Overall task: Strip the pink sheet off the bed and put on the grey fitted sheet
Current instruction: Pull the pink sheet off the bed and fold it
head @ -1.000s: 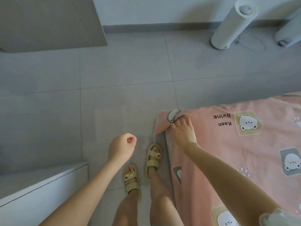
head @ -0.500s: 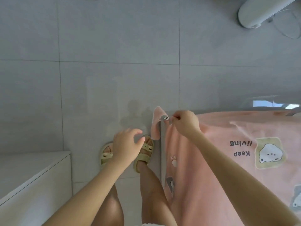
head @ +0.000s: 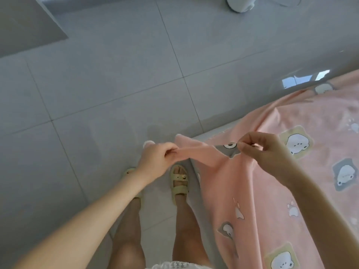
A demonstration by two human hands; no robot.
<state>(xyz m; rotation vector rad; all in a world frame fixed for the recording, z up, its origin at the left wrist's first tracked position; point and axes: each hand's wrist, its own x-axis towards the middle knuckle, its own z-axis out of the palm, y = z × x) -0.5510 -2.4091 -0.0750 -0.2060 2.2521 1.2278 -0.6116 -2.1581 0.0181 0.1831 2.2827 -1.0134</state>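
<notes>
The pink sheet (head: 248,191) is spread over the bed (head: 194,169) and draped down its near side. It is judged light, soft and limp, likely to bunch when pulled, so the lifted edge at the bed's corner is best gripped. That edge is pinched by the left hand (head: 157,160) and the right hand (head: 266,150), 2 separate holds. White bear patches and paw prints are seen.

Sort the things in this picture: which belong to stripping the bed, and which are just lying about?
Job: pink sheet, held at its corner by the left hand and the right hand; bed edge under it.
Lying about: white appliance at the top; grey panel at top left.
</notes>
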